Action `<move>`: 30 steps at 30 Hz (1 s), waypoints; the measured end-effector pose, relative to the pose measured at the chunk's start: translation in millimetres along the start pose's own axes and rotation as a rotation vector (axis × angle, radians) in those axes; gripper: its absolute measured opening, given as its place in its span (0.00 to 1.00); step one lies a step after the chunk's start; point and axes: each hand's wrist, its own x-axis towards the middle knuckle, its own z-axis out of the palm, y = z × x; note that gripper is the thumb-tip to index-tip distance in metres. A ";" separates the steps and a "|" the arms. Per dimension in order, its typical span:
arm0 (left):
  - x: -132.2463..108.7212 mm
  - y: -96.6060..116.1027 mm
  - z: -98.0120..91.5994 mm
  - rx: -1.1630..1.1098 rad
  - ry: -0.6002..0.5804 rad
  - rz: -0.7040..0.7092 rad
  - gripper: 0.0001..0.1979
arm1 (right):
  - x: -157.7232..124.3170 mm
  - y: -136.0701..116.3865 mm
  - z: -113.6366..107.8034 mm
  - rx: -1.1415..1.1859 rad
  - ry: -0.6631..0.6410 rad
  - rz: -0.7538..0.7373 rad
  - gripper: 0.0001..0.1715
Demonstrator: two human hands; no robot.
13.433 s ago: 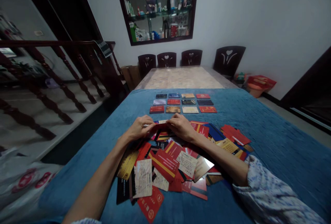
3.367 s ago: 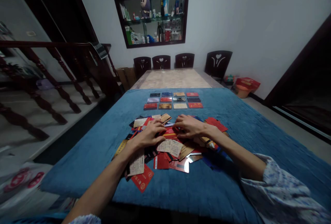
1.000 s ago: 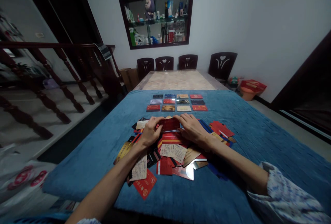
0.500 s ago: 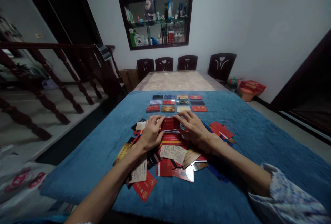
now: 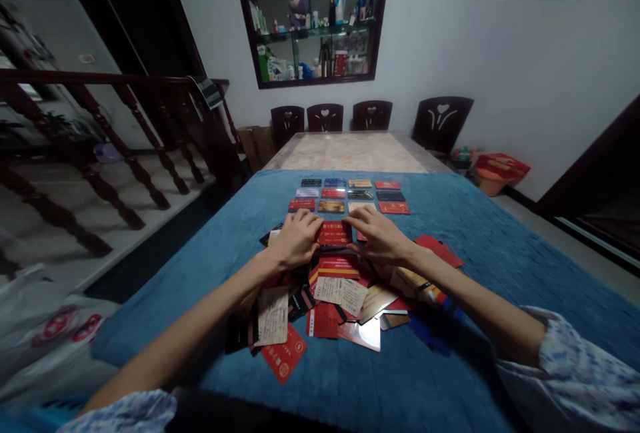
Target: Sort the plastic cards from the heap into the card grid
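Observation:
A loose heap of cards [image 5: 345, 293], mostly red with some gold, black and white, lies on the blue cloth [image 5: 500, 253] in front of me. My left hand [image 5: 295, 240] and my right hand [image 5: 377, 236] hold one red card [image 5: 333, 233] between them by its short edges, just beyond the far side of the heap. The fingers of both hands are curled onto the card. Farther out, a tidy grid of cards [image 5: 350, 195] lies in three rows.
The cloth covers the near half of a long marble-topped table [image 5: 350, 151] with dark chairs [image 5: 325, 116] at its far end. A wooden stair rail [image 5: 115, 126] runs on the left. A wall cabinet [image 5: 315, 20] holds bottles and a plush toy.
Both hands have carried the red card away from me, off the far edge of the heap and closer to the grid of laid-out cards.

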 end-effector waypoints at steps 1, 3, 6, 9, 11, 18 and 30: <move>2.5 -2.6 -1.6 0.001 -0.011 0.008 0.25 | 2.6 1.7 -1.3 0.008 -0.013 0.000 0.26; 7.7 -8.2 -3.4 -0.005 -0.034 0.010 0.25 | 8.0 5.6 -3.4 0.023 -0.047 -0.001 0.25; 15.5 -16.8 -3.1 -0.037 -0.047 0.025 0.23 | 15.9 12.1 -5.1 0.050 -0.088 0.004 0.25; 24.3 -24.4 -1.4 -0.095 -0.036 0.036 0.23 | 23.0 19.7 -5.6 0.078 -0.112 0.005 0.24; 31.3 -28.7 -0.7 -0.102 -0.049 0.032 0.23 | 27.5 25.4 -5.2 0.087 -0.130 0.005 0.23; 57.2 -42.3 -2.2 -0.062 -0.110 0.013 0.22 | 46.9 45.0 -1.8 0.054 -0.198 0.064 0.18; 104.7 -65.3 4.3 -0.033 -0.147 -0.037 0.20 | 76.6 78.7 8.1 -0.042 -0.256 0.174 0.18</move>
